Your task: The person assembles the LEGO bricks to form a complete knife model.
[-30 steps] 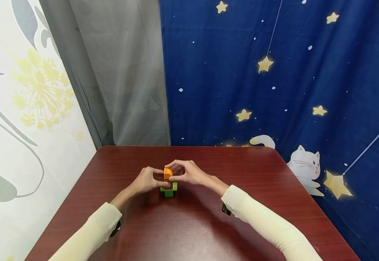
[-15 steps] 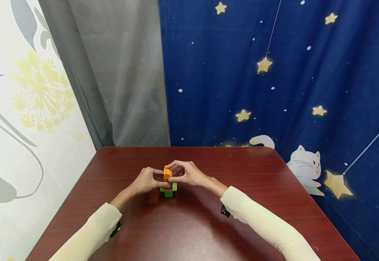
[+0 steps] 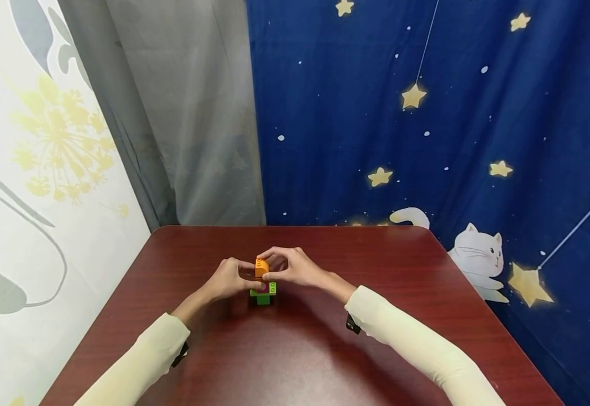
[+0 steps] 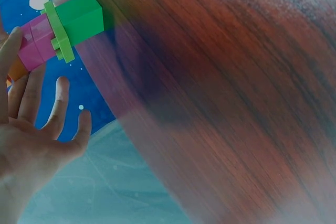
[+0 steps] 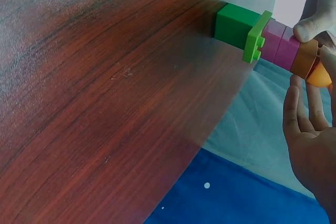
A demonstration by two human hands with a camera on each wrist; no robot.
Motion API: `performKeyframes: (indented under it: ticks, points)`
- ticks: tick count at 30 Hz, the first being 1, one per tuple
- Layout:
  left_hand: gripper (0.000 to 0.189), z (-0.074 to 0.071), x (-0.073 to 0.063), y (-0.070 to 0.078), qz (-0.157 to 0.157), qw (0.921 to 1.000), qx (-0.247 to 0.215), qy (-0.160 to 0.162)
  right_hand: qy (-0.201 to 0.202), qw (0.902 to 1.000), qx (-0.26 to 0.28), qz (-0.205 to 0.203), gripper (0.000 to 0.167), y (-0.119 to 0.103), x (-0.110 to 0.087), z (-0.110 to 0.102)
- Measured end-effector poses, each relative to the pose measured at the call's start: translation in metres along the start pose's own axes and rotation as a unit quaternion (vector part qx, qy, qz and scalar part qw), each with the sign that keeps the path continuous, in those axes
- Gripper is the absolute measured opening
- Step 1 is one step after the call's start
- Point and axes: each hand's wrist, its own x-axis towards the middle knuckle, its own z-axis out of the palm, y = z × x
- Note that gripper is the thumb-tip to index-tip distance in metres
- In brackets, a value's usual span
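Note:
A tower of toy building bricks stands on the table. Its base is a green brick under a lime green plate. Above come two pink bricks, then a brown-orange brick. An orange brick with a curved side tops the tower. My left hand pinches the tower's upper part from the left, its thumb on the pink section. From the right my right hand pinches the orange curved brick between thumb and fingers. Its other fingers spread beside the tower in the right wrist view.
The dark red wooden table runs back to grey and blue star-print curtains. A white patterned curtain hangs along the left side. Pale sleeves with dark wrist straps cover both forearms.

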Motion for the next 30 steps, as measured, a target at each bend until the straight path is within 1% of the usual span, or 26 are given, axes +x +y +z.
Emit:
performKeyframes:
  ticks: [3,10,15,23,27,30]
  points:
    - [0.047,0.000,0.000,0.001,0.000,1.0000,0.004,0.001,0.002,1.0000,-0.002,-0.002,0.044,-0.001,-0.001,0.000]
    - [0.048,0.000,0.000,0.003,0.008,1.0000,0.005,-0.002,0.020,0.9997,-0.012,-0.011,0.042,-0.001,-0.004,0.002]
    - [0.047,-0.001,0.001,0.003,0.015,0.9999,0.008,0.003,0.026,0.9995,0.007,-0.013,0.042,-0.001,-0.004,0.004]
    - [0.052,-0.001,-0.002,0.002,0.000,0.9999,0.016,0.003,0.028,0.9994,0.022,0.003,0.044,0.005,-0.005,0.011]
    - [0.053,-0.001,-0.003,0.003,0.003,0.9997,0.023,0.008,0.030,0.9991,0.031,0.006,0.045,0.006,-0.005,0.011]
    - [0.052,0.001,-0.002,0.003,0.002,0.9996,0.025,0.011,0.035,0.9987,0.037,0.008,0.046,0.008,-0.007,0.012]
